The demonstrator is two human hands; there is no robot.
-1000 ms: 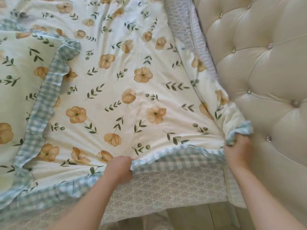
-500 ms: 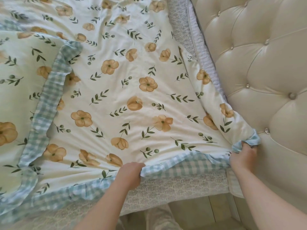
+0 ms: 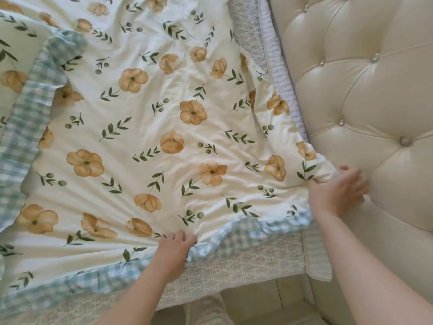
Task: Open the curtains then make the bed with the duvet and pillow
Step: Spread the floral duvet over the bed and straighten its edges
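The left hand [image 3: 174, 246] is pinching the checked near edge of the cream duvet with orange flowers [image 3: 150, 137] spreading over the bed, while the right hand [image 3: 337, 192], fingers splayed and unclenched, is pressing its corner against the tufted cream headboard [image 3: 365, 95], where it risks bunching.

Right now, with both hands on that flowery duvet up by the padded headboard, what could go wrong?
The left hand pinches only a small bunch of the duvet near its checked border; a firm tug could slip free or deepen the creases fanning from it. The right hand looks open, its blurred fingers against the headboard, so the corner may sag back. The border already wavers over the mattress edge and may end uneven.
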